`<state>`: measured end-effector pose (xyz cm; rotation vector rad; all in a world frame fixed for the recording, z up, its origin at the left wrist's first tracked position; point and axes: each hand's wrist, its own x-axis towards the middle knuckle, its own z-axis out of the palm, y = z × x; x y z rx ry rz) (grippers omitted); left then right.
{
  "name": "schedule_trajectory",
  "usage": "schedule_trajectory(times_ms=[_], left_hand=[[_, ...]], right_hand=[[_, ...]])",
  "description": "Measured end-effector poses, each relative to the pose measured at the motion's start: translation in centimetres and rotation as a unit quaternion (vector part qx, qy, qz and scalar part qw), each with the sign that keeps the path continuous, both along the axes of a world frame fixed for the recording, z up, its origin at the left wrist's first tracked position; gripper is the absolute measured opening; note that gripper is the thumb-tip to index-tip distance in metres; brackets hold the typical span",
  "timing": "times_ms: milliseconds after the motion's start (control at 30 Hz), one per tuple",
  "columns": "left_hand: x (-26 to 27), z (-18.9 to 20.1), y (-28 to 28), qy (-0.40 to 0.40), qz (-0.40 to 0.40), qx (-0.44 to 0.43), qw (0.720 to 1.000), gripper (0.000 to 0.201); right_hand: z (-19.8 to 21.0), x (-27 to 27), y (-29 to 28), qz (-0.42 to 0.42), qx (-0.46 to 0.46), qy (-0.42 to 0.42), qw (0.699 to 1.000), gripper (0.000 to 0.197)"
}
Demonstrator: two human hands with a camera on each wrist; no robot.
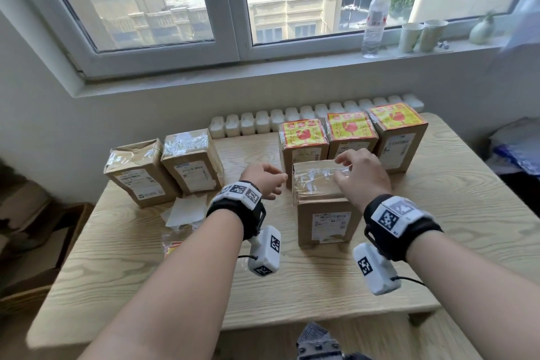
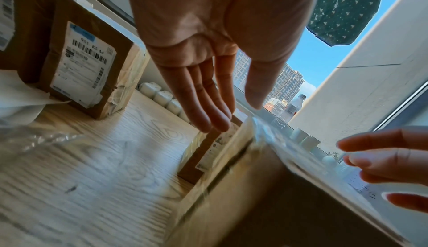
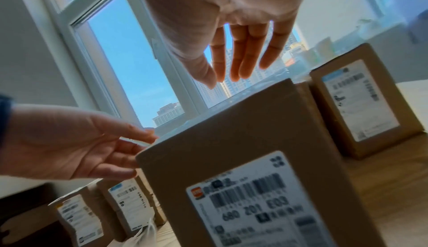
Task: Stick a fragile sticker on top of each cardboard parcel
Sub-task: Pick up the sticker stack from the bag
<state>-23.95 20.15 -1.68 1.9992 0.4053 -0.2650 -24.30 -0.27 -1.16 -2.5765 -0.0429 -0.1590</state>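
Note:
A brown cardboard parcel stands upright at the table's middle, its top covered in clear tape with no sticker on it. My right hand hovers over that top with straight fingers and holds nothing; the right wrist view shows the hand a little above the parcel. My left hand is beside the parcel's upper left edge, fingers relaxed and empty. Behind, three parcels carry yellow-and-red fragile stickers. Two parcels at the left have bare taped tops.
White backing paper and a clear pack of stickers lie on the wooden table left of my left wrist. A radiator runs behind the table. A water bottle and paper cups stand on the windowsill.

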Motion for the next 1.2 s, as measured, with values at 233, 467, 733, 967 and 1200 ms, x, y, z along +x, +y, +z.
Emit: schedule_trajectory(times_ms=[233, 467, 733, 967, 1200], left_hand=[[-0.7, 0.9, 7.0, -0.035, 0.013, 0.098, 0.995, 0.01], [-3.8, -1.1, 17.3, 0.016, -0.002, 0.208, 0.978, 0.014], [-6.0, -7.8, 25.8, 0.121, 0.038, 0.192, 0.973, 0.014], [-6.9, -12.6, 26.5, 0.25, 0.018, 0.165, 0.954, 0.04], [-6.9, -14.5, 25.6, 0.264, 0.103, 0.029, 0.959, 0.077]], right_hand=[[0.9, -0.1, 8.7, 0.138, -0.043, -0.03, 0.989, 0.022], [-1.9, -1.3, 17.5, 0.257, -0.08, 0.035, 0.962, 0.024], [-7.7, -2.0, 20.0, 0.189, -0.14, 0.129, 0.963, 0.024], [-11.8, -2.8, 19.9, 0.099, -0.045, 0.327, 0.939, 0.026], [-15.3, -3.4, 22.2, 0.041, 0.106, 0.419, 0.901, 0.009]])
